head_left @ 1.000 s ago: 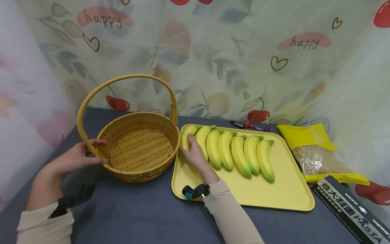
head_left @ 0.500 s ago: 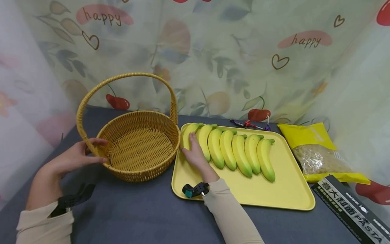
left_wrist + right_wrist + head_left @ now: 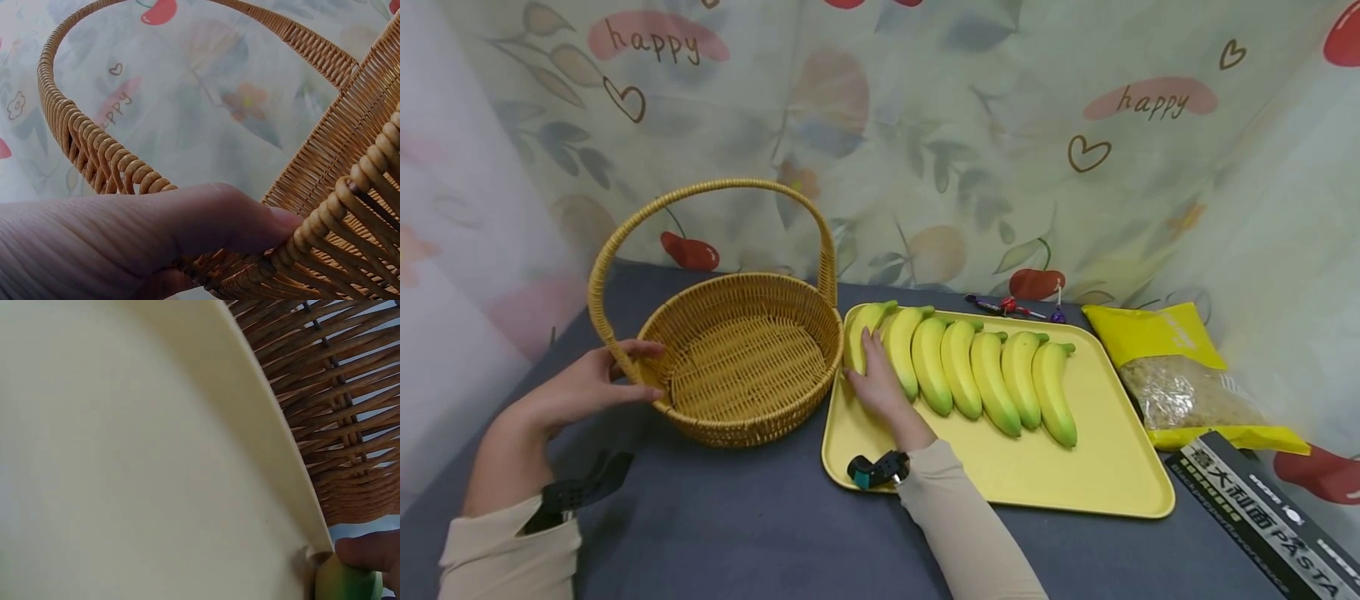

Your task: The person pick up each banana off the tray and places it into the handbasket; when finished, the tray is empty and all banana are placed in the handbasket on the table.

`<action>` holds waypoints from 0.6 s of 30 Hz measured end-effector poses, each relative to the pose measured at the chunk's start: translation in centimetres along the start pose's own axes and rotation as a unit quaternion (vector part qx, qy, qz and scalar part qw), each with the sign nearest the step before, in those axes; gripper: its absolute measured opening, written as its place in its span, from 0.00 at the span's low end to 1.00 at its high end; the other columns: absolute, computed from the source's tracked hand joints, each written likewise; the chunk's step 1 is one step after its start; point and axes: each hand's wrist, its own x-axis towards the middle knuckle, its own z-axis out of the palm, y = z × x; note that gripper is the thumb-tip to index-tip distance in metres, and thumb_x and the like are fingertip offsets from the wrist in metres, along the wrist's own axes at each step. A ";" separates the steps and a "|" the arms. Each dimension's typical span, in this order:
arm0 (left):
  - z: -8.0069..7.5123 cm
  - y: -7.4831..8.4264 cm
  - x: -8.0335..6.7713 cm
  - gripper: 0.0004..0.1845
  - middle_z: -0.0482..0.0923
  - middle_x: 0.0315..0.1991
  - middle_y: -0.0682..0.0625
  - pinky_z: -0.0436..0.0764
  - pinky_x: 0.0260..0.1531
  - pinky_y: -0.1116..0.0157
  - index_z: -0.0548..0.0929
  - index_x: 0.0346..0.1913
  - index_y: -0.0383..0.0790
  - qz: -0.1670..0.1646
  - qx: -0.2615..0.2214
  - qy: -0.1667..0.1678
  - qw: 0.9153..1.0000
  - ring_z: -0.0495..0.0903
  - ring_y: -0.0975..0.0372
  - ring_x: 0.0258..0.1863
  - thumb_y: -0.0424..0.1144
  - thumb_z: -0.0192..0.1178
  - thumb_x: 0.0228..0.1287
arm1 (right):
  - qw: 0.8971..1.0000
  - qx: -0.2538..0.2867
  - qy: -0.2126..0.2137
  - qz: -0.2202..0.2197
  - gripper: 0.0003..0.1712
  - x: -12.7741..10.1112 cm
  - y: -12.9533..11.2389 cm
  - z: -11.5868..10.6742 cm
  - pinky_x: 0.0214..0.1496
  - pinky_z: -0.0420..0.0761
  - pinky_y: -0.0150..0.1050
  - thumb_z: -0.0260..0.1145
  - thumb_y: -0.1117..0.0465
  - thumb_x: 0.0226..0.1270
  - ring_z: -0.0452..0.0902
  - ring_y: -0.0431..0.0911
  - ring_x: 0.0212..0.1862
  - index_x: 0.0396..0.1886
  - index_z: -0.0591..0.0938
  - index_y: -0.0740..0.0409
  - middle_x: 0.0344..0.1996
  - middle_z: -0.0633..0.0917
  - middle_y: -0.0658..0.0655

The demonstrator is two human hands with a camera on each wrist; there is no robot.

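The right hand (image 3: 880,379) is taking hold of the leftmost banana (image 3: 857,337), its fingers clamped about the fruit, thumb on the left flank, while the left hand (image 3: 598,379) is gripping the wicker basket (image 3: 748,435) at its left rim, fingers clamped where the handle (image 3: 715,190) is meeting it. The banana is lying at the left end of the yellow tray (image 3: 1105,467), inside the raised edge; six other bananas (image 3: 988,383) are lying in a row to its right. The step in hand is judged to be the grasp; the next move is calling for a straight lift, clearing the close right neighbour and the tray's left lip. The basket's right wall is standing just beside that lip; contact cannot be confirmed. Open room is lying along the tray's near and right parts and on the near bench (image 3: 737,533).
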 end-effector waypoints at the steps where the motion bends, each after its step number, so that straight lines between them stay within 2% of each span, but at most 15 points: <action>1: 0.0 0.0 0.0 0.32 0.64 0.64 0.35 0.71 0.44 0.68 0.63 0.65 0.32 0.000 0.002 0.000 1.000 0.64 0.47 0.60 0.43 0.61 0.62 | 1.000 -0.002 -0.003 0.002 0.41 0.0 -0.1 -0.1 0.73 0.46 0.50 0.56 0.64 0.67 0.40 0.58 0.74 0.73 0.46 0.63 0.73 0.43 0.68; 3: 0.0 0.0 0.0 0.32 0.64 0.64 0.36 0.70 0.43 0.71 0.64 0.65 0.33 -0.001 0.001 0.001 1.000 0.66 0.53 0.59 0.43 0.61 0.62 | 1.000 0.001 -0.007 0.002 0.40 -0.1 -0.2 -0.3 0.73 0.47 0.50 0.56 0.64 0.67 0.41 0.58 0.74 0.73 0.47 0.64 0.72 0.44 0.68; 7: 0.1 0.0 0.1 0.32 0.66 0.63 0.36 0.70 0.41 0.75 0.64 0.65 0.33 0.001 -0.002 0.003 1.000 0.66 0.72 0.51 0.44 0.61 0.62 | 1.000 0.023 -0.004 0.008 0.39 -0.2 -0.6 -1.0 0.73 0.47 0.49 0.56 0.66 0.65 0.42 0.58 0.74 0.72 0.49 0.65 0.72 0.47 0.68; 9: 0.2 0.1 0.1 0.32 0.66 0.62 0.36 0.70 0.41 0.75 0.64 0.65 0.33 0.004 -0.006 0.002 1.000 0.66 0.75 0.50 0.44 0.61 0.62 | 0.999 0.036 0.008 0.011 0.38 -0.3 -0.8 -1.4 0.72 0.49 0.47 0.57 0.67 0.64 0.44 0.57 0.73 0.71 0.52 0.66 0.72 0.50 0.68; 11: 0.2 0.1 0.2 0.33 0.67 0.62 0.36 0.71 0.42 0.75 0.64 0.65 0.33 0.005 -0.008 0.002 1.000 0.68 0.70 0.52 0.44 0.61 0.62 | 0.999 0.049 0.021 0.008 0.38 -0.4 -1.0 -1.9 0.72 0.51 0.47 0.58 0.69 0.63 0.46 0.56 0.73 0.70 0.55 0.68 0.71 0.53 0.69; 15: 0.2 0.1 0.1 0.33 0.66 0.62 0.35 0.72 0.43 0.72 0.63 0.66 0.33 0.000 -0.003 0.002 1.000 0.67 0.52 0.59 0.44 0.61 0.62 | 0.997 0.059 0.044 -0.011 0.38 -0.9 -1.5 -2.7 0.70 0.57 0.46 0.61 0.70 0.59 0.52 0.56 0.71 0.68 0.58 0.70 0.69 0.58 0.69; 16: 0.1 0.0 0.0 0.33 0.66 0.62 0.35 0.72 0.43 0.71 0.63 0.66 0.32 -0.001 -0.002 0.002 1.000 0.66 0.50 0.59 0.44 0.61 0.62 | 0.997 0.056 0.049 -0.017 0.38 -1.0 -1.6 -2.9 0.70 0.57 0.46 0.62 0.71 0.58 0.53 0.56 0.71 0.68 0.59 0.70 0.68 0.59 0.69; 18: 0.1 -0.1 0.0 0.33 0.66 0.62 0.35 0.72 0.43 0.70 0.63 0.66 0.32 -0.002 -0.002 0.001 1.000 0.68 0.55 0.57 0.44 0.61 0.62 | 0.997 0.047 0.057 -0.023 0.38 -1.4 -1.9 -3.4 0.69 0.59 0.45 0.63 0.70 0.57 0.54 0.55 0.71 0.68 0.60 0.69 0.68 0.59 0.67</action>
